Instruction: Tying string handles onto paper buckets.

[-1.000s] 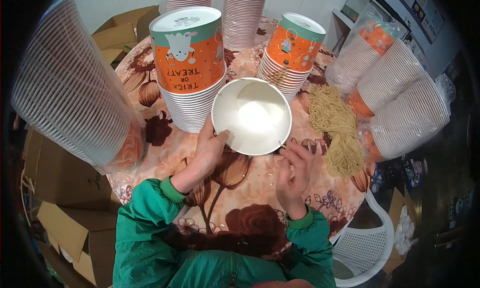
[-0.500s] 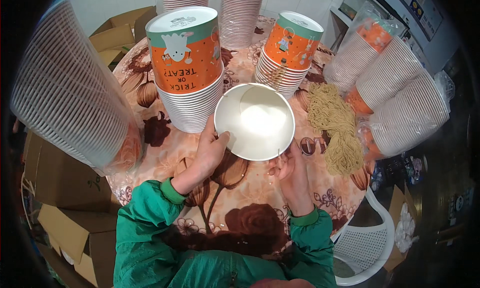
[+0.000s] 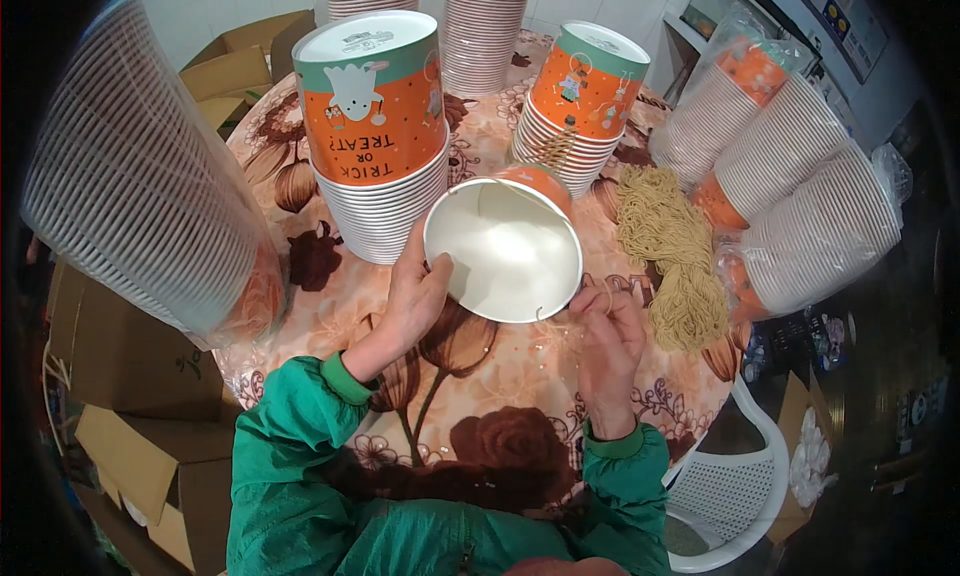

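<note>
My left hand grips the left side of an orange paper bucket, its thumb inside the rim. The bucket is tilted with its white inside towards me. My right hand is beside the lower right of the rim, thumb and fingertips pinched together on a thin tan cord that shows at the rim. Behind the bucket, an upside-down stack of orange and green paper buckets stands to the left. A smaller such stack stands to the right, with tan cords hanging at its side.
A hank of tan cord lies right of my right hand. Plastic-wrapped bucket stacks stand at the left and lie at the right. Open cardboard boxes flank the flower-patterned table; a white chair stands at lower right.
The bucket has tipped and shifted slightly left, so more of its orange outside shows. My right hand has moved a little right, away from the rim, with its fingers drawn together.
</note>
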A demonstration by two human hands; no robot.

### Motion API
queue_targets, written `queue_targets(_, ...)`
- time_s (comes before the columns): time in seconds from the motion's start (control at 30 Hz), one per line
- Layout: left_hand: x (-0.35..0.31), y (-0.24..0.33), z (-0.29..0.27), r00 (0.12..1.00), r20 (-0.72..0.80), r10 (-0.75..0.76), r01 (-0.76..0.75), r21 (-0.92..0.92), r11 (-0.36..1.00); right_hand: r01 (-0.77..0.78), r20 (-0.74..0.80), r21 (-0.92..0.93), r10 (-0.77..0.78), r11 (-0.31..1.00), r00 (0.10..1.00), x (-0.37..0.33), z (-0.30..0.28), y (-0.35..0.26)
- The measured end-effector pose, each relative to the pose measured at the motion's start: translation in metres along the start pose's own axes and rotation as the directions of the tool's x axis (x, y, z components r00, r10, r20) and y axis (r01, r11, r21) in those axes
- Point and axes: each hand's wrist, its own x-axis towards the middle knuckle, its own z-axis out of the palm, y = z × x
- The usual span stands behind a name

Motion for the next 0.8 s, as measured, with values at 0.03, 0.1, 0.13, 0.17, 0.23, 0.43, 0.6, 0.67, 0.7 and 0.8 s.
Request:
queue_targets(0.03, 0.0, 0.0, 0.001, 1.0, 0.002, 0.0, 0.0, 0.0, 1.0, 0.064, -0.004, -0.157, -0.065, 0.986, 0.998, -0.003, 0.003, -0.002)
queue_targets(0.1, 0.0, 0.0, 0.002, 1.0, 0.0, 0.006, -0.006, -0.043, 0.999, 0.154, 0.06, -0.315, -0.143, 0.937, 0.988, -0.009, 0.004, -0.003)
queue_targets(0.13, 0.0, -0.001, 0.002, 1.0, -0.001, 0.007, -0.007, -0.041, 0.999, 0.247, 0.137, -0.456, -0.207, 0.855, 0.969, -0.01, 0.004, -0.003)
queue_targets(0.17, 0.0, -0.004, 0.001, 0.999, 0.01, -0.042, 0.042, -0.092, 0.995, 0.365, 0.239, -0.585, -0.276, 0.724, 0.931, -0.009, 0.001, 0.0)
queue_targets(0.23, 0.0, -0.002, 0.004, 0.995, 0.03, -0.092, 0.096, -0.149, 0.984, 0.516, 0.376, -0.661, -0.355, 0.545, 0.856, -0.007, 0.009, -0.002)
queue_targets(0.43, -0.002, 0.006, 0.011, 0.9, 0.061, -0.431, 0.409, -0.461, 0.788, 0.717, 0.73, -0.682, -0.195, -0.141, 0.655, -0.014, 0.026, 0.003)
queue_targets(0.6, -0.005, 0.001, 0.012, 0.982, 0.019, -0.186, 0.182, -0.31, 0.933, 0.642, 0.573, -0.766, -0.412, 0.036, 0.708, -0.011, 0.014, 0.005)
queue_targets(0.67, -0.006, -0.004, 0.013, 0.988, 0.012, -0.157, 0.153, -0.308, 0.939, 0.487, 0.342, -0.787, -0.39, 0.378, 0.855, -0.015, 0.009, 0.007)
queue_targets(0.7, -0.007, -0.005, 0.013, 0.992, 0.003, -0.128, 0.123, -0.304, 0.945, 0.409, 0.253, -0.755, -0.348, 0.512, 0.903, -0.013, 0.013, 0.006)
queue_targets(0.8, -0.008, -0.005, 0.012, 0.998, -0.037, -0.043, 0.035, -0.202, 0.979, -0.242, -0.112, -0.439, 0.214, 0.866, 0.97, -0.018, 0.013, 0.002)
